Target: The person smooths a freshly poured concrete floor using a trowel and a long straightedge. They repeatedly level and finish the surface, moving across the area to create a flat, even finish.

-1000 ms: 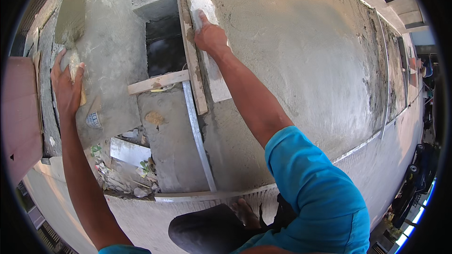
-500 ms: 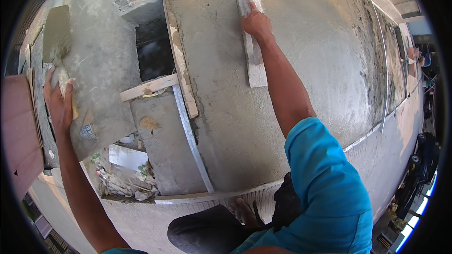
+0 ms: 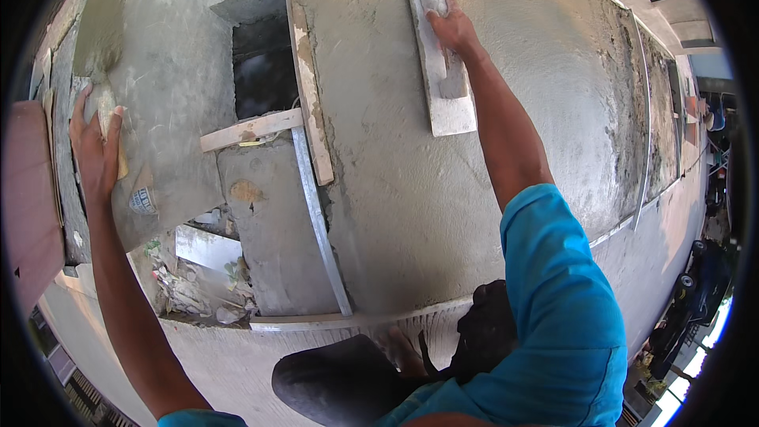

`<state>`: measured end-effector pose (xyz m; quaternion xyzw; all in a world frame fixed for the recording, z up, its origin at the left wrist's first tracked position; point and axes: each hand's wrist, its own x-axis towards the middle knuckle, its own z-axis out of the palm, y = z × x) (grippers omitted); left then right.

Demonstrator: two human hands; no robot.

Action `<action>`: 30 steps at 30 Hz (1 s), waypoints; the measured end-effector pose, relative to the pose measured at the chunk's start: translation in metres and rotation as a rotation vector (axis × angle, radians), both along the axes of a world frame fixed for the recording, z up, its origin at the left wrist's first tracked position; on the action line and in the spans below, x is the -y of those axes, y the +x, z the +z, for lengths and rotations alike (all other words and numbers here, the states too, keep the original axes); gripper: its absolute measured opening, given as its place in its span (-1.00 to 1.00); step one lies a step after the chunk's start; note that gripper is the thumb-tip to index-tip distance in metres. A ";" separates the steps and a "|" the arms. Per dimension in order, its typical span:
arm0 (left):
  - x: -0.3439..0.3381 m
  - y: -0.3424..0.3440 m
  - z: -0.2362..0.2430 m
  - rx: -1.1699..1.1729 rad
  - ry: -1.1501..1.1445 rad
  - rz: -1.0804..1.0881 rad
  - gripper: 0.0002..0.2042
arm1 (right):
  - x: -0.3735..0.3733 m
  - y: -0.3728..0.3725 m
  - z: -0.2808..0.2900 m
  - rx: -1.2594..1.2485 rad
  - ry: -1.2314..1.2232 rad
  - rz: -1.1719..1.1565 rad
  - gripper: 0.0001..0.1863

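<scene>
Gripping the handle of a long pale float (image 3: 439,111), my right hand (image 3: 457,30) presses it on the grey cement surface (image 3: 379,198), right of the opening. At the far left, my left hand (image 3: 96,141) is around the handle of a trowel (image 3: 101,24), whose grey, cement-smeared blade lies on a rough concrete slab (image 3: 166,63). Between my hands are a narrow board (image 3: 310,79) along the opening's right side, a short wooden crosspiece (image 3: 229,134) and a thin metal strip (image 3: 320,229) running toward me.
A dark square opening (image 3: 261,71) sits at centre-left. Rubble with a white panel (image 3: 205,245) fills a lower-left recess. A reddish panel (image 3: 32,198) borders the left. A pavement (image 3: 640,253) runs along the right, with a dark vehicle (image 3: 688,300) beyond. My knees show at the bottom.
My right hand and the float have moved rightward across the cement, away from the board beside the opening. My left hand stays on the trowel handle.
</scene>
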<state>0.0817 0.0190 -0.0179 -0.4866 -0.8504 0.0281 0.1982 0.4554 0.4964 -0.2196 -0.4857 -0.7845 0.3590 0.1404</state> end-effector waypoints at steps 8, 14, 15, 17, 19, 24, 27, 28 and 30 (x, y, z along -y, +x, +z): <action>-0.003 0.003 0.000 0.020 0.022 -0.029 -0.54 | 0.095 -0.003 0.018 0.175 -0.009 0.234 -0.20; 0.003 0.000 -0.002 0.048 0.066 -0.048 -0.53 | 0.183 0.012 0.025 0.092 -0.074 0.392 -0.18; 0.001 0.001 -0.001 0.035 0.058 -0.047 -0.53 | 0.189 0.011 0.026 0.041 -0.050 0.382 -0.18; -0.004 0.006 0.000 0.010 0.038 -0.040 -0.52 | 0.189 -0.001 0.027 -0.024 -0.040 0.310 -0.16; 0.000 0.006 0.004 0.016 0.027 -0.005 -0.51 | 0.177 -0.032 0.043 -0.054 -0.086 0.188 -0.13; -0.001 0.002 0.001 0.033 0.031 -0.013 -0.50 | 0.175 -0.103 0.032 0.093 -0.023 0.209 -0.13; -0.004 0.004 -0.002 0.044 0.053 -0.022 -0.50 | 0.177 -0.132 0.023 0.117 -0.003 0.210 -0.15; -0.002 0.002 -0.002 0.048 0.066 -0.033 -0.50 | 0.173 -0.137 0.021 0.120 0.006 0.203 -0.16; -0.002 -0.001 0.000 0.049 0.064 -0.039 -0.51 | 0.161 -0.140 0.019 0.134 0.024 0.127 -0.17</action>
